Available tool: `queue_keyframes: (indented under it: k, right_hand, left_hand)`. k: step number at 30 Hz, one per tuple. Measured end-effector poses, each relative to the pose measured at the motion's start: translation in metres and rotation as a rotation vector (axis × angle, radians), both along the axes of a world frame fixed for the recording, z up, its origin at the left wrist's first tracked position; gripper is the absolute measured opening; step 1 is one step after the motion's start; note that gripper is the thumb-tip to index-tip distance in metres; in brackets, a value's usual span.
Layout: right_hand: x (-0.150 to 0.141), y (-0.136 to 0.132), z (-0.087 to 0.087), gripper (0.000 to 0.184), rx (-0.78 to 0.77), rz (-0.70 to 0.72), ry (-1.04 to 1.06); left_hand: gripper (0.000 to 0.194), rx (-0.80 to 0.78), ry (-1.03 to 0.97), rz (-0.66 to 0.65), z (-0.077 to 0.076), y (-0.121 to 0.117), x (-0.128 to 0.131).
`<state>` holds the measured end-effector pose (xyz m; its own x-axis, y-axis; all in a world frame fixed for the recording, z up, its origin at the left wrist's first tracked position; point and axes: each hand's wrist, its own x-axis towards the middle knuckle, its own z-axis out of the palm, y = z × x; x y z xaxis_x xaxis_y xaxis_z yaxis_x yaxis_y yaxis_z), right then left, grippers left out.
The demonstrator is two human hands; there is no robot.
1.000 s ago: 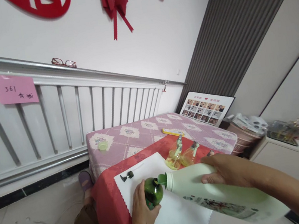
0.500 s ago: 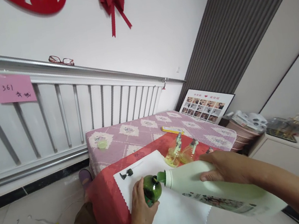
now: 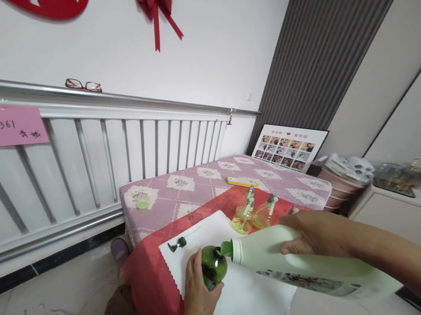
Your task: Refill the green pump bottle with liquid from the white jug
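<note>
My left hand (image 3: pixel 197 291) is wrapped round a small dark green bottle (image 3: pixel 213 265) standing on a white cloth (image 3: pixel 237 302). My right hand (image 3: pixel 314 234) grips a large pale green jug (image 3: pixel 292 267), tipped on its side. The jug's green spout (image 3: pixel 227 249) meets the small bottle's mouth. A small black pump head (image 3: pixel 177 244) lies on the cloth to the left.
Two yellow pump bottles (image 3: pixel 253 214) stand behind on the red cloth (image 3: pixel 151 289). A yellow strip (image 3: pixel 241 181) and a pale green cap (image 3: pixel 143 203) lie on the pink-patterned tablecloth (image 3: pixel 198 178). White railing (image 3: pixel 75 163) runs behind; clutter and a basket (image 3: pixel 342 179) sit at right.
Both hands keep their grip, the jug's spout staying at the small bottle. The view has shifted slightly; nothing else has moved.
</note>
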<state>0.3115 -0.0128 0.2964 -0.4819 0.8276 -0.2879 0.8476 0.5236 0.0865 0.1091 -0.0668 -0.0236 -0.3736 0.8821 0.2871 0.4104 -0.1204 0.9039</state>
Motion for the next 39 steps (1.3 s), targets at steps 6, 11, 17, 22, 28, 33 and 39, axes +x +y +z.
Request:
queue_keyframes:
  k: [6, 11, 17, 22, 28, 33, 39]
  right_hand:
    - [-0.0005, -0.0002, 0.0012, 0.032, 0.016, 0.009, 0.016]
    - [-0.0020, 0.0002, 0.0027, 0.035, 0.035, 0.028, -0.014]
    - [-0.0039, 0.0007, 0.0040, 0.035, 0.050, 0.047, -0.050]
    - [-0.0049, 0.0007, 0.0049, 0.039, 0.058, 0.061, -0.078]
    - [-0.0029, 0.0024, 0.0031, 0.037, 0.077, 0.061, -0.065]
    - [-0.0044, 0.0029, 0.0032, 0.034, 0.061, 0.054, -0.067]
    - [-0.0072, 0.0004, 0.0056, 0.037, 0.064, 0.045, -0.090]
  left_hand:
    - [0.086, -0.004, -0.013, -0.005, 0.0011, 0.0005, -0.0007]
    - [0.086, -0.027, -0.018, -0.022, 0.0018, 0.0004, -0.0011]
    - [0.086, -0.039, -0.027, -0.028, 0.0034, -0.0008, -0.0009]
    - [0.088, -0.025, -0.042, -0.029, 0.0029, -0.0010, -0.0003]
    - [0.087, -0.015, -0.034, -0.003, 0.0017, -0.0002, 0.0005]
    - [0.086, -0.006, -0.025, -0.008, 0.0002, 0.0005, 0.0003]
    - [0.086, -0.004, -0.017, 0.000, -0.0011, -0.0002, 0.0010]
